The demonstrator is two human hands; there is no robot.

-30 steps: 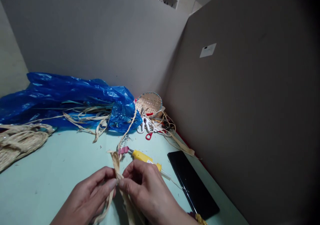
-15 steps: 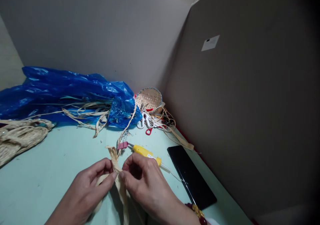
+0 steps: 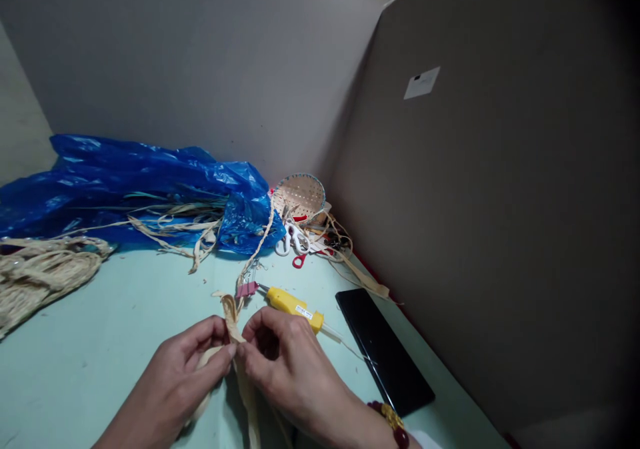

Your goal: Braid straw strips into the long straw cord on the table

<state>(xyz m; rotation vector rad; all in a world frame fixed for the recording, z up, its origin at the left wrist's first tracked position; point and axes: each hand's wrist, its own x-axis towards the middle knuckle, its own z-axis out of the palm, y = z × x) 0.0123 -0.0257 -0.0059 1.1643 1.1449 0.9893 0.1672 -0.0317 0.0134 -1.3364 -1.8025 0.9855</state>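
Between my two hands is a pale dried-fibre strip (image 3: 247,396), with a folded loop at its upper end and its tail hanging toward me. My left hand (image 3: 183,372) pinches it from the left, thumb against fingers. From the other side my right hand (image 3: 295,362) grips the same strip, thumb and index finger almost touching the left thumb. Just beyond the loop sits a pink binder clip (image 3: 247,290), where a braided cord (image 3: 260,242) runs back toward the basket. A yellow hot glue gun (image 3: 290,304) lies behind my right hand, its nozzle by the clip.
A black phone-like slab (image 3: 385,352) lies at right. Farther back are white-handled scissors (image 3: 299,239), a woven basket (image 3: 300,196) and a blue plastic bag (image 3: 150,169) with loose fibre strips. A woven straw piece (image 3: 45,276) lies at left. Grey partitions (image 3: 200,69) border the table.
The view has shifted very slightly. Both hands keep their pinch on the fibre strip, and the fold at its top has turned a little.
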